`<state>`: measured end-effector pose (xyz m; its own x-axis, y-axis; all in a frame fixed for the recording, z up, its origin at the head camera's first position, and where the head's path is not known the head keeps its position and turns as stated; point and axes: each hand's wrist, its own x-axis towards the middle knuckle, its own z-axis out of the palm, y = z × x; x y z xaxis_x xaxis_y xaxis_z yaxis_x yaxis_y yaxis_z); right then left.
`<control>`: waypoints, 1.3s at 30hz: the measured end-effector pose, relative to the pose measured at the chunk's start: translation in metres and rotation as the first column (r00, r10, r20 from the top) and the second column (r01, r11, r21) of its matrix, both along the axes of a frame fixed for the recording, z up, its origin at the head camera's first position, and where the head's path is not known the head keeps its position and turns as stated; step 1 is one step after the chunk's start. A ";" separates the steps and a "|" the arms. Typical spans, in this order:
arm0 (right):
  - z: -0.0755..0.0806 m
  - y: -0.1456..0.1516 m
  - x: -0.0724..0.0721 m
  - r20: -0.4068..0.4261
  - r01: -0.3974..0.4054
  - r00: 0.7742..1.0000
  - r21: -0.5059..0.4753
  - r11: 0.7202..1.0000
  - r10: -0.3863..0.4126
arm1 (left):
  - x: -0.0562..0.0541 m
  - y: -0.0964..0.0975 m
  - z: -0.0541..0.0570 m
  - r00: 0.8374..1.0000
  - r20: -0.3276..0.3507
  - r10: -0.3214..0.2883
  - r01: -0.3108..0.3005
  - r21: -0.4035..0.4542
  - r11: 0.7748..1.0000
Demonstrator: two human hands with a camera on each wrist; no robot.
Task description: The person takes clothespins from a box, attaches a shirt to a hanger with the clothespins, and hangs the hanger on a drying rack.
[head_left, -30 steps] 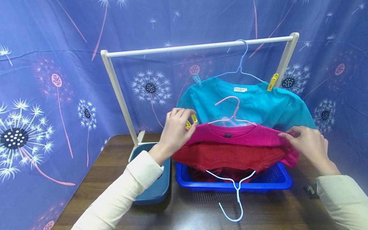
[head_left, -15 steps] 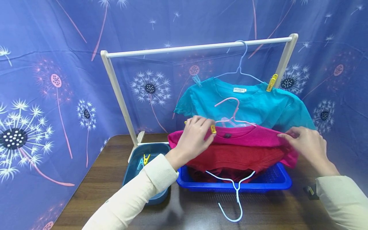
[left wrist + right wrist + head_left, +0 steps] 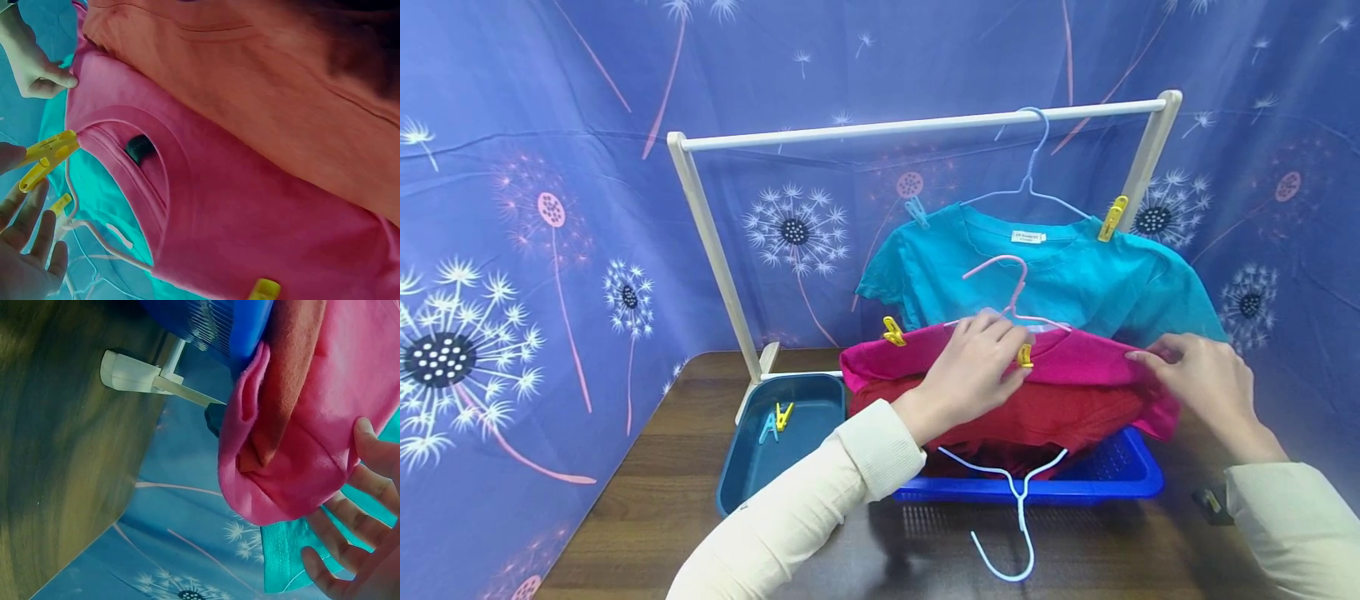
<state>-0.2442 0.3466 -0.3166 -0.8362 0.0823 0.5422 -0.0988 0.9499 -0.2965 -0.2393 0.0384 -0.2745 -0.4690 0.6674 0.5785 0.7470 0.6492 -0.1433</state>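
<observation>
Clothespin point(image 3: 61, 145) pinched in your left grip point(image 3: 973, 367); your right grip point(image 3: 1206, 379) pinches pink shirt point(image 3: 1097, 354); red shirt point(image 3: 1045, 408) below left grip.

We log the left grip point(image 3: 976, 364) shifted rightward along the pink shirt point(image 3: 1090, 358) to the neckline, pinching a yellow clip point(image 3: 55, 156). A second yellow clip point(image 3: 893, 332), half hidden earlier, now shows whole at the shirt's edge. The sleeve point(image 3: 797, 517) has uncovered more tray point(image 3: 811, 400).

Counting 3 shirts point(image 3: 1075, 275) point(image 3: 1093, 357) point(image 3: 1037, 408), at least 3 hangers point(image 3: 1031, 185) point(image 3: 1018, 290) point(image 3: 1021, 496), 6 clothespins point(image 3: 917, 212) point(image 3: 1113, 219) point(image 3: 893, 332) point(image 3: 1026, 357) point(image 3: 768, 428) point(image 3: 784, 416), 2 hands point(image 3: 970, 367) point(image 3: 1210, 385), 1 rack point(image 3: 887, 127), 1 basket point(image 3: 1120, 490), 1 tray point(image 3: 748, 467).
</observation>
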 end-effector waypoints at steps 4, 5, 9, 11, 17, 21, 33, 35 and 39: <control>-0.001 0.001 0.000 -0.021 -0.010 1.000 0.008 1.000 0.010 | -0.001 0.013 0.002 1.000 -0.013 0.007 -0.008 -0.047 0.999; -0.001 0.000 -0.001 -0.025 -0.010 1.000 0.009 1.000 0.011 | -0.001 0.016 0.002 1.000 -0.012 0.007 -0.008 -0.053 0.999; -0.002 -0.001 -0.001 -0.043 -0.012 0.999 0.013 1.000 0.013 | -0.003 0.027 0.002 1.000 -0.001 0.016 -0.016 -0.056 0.998; -0.002 -0.002 -0.002 -0.048 -0.012 0.999 0.016 1.000 0.012 | -0.005 0.033 0.001 1.000 0.000 0.020 -0.020 -0.054 0.998; -0.003 -0.003 -0.002 -0.059 -0.019 0.998 0.027 0.999 0.021 | -0.008 0.049 0.000 0.999 0.001 0.035 -0.034 -0.060 0.998; -0.004 -0.003 -0.002 -0.087 -0.019 0.996 0.049 0.999 0.023 | -0.011 0.059 0.003 0.999 0.003 0.040 -0.040 -0.044 0.998; -0.003 -0.003 -0.001 -0.060 -0.012 0.998 0.052 0.999 0.015 | -0.018 0.077 0.013 0.995 -0.046 0.090 -0.091 -0.016 0.996; -0.003 -0.002 -0.002 -0.054 -0.013 0.998 0.050 0.999 0.016 | -0.019 0.080 0.015 0.994 -0.060 0.097 -0.098 -0.021 0.995; -0.003 -0.003 -0.002 -0.058 -0.011 0.998 0.046 0.999 0.013 | -0.019 0.087 0.017 0.991 -0.081 0.110 -0.114 -0.042 0.993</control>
<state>-0.2462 0.3438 -0.3192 -0.8041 0.0465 0.5927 -0.1261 0.9609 -0.2464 -0.2586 0.1252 -0.2576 -0.4970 0.6404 0.5856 0.6554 0.7193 -0.2304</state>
